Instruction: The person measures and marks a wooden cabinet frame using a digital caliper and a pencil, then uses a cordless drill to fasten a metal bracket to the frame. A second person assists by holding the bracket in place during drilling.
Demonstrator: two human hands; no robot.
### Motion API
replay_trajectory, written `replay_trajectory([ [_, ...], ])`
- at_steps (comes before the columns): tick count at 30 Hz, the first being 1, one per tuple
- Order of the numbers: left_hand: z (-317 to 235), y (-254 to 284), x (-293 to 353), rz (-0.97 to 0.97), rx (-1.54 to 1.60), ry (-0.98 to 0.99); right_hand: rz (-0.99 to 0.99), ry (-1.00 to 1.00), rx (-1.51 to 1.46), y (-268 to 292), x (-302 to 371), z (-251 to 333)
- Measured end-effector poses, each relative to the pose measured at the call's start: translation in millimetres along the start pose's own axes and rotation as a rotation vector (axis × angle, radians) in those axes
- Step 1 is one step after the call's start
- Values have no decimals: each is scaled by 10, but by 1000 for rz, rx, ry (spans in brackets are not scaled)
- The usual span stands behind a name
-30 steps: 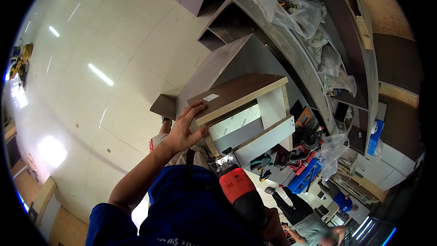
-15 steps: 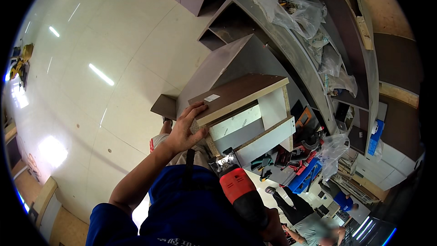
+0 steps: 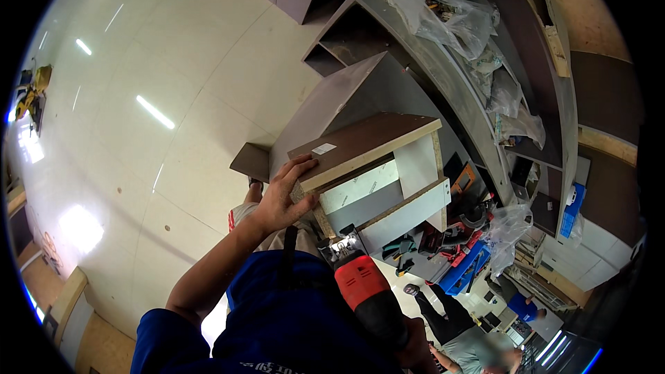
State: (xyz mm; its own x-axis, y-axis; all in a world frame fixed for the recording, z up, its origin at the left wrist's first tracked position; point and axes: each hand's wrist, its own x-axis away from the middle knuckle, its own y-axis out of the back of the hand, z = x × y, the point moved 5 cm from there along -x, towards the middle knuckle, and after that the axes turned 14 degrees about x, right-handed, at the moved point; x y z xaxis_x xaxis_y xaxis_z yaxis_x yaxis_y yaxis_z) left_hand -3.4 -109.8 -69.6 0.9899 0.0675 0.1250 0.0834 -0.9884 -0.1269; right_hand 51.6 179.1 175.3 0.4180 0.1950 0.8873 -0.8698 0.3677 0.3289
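Box of brown and pale panels just off the view's centre, toward 2 o'clock, open on its near face. Gripped at its 8 o'clock corner by the left hand, with fingers laid over the brown top and thumb set apart at the edge. Aimed a red-and-black power tool up from between 5 and 6 o'clock, metal head close to the lower pale strip, contact unclear. Held that tool from behind in the right hand, fingers mostly hidden. Looked partly assembled: top, sides and strip already in place, near face uncovered; could not judge the amount left. Showed a co-worker near 5 o'clock.
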Motion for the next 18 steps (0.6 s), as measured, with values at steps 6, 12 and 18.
replay_trajectory([
  [6,-1,-15,-14,11,-7,-4,-7,2,-31,-27,11,-40],
  [12,25,-23,-30,26,7,-6,-122,56,-190,-23,-4,104],
  [18,21,-16,-19,11,-1,10,-147,106,-171,41,-37,157],
])
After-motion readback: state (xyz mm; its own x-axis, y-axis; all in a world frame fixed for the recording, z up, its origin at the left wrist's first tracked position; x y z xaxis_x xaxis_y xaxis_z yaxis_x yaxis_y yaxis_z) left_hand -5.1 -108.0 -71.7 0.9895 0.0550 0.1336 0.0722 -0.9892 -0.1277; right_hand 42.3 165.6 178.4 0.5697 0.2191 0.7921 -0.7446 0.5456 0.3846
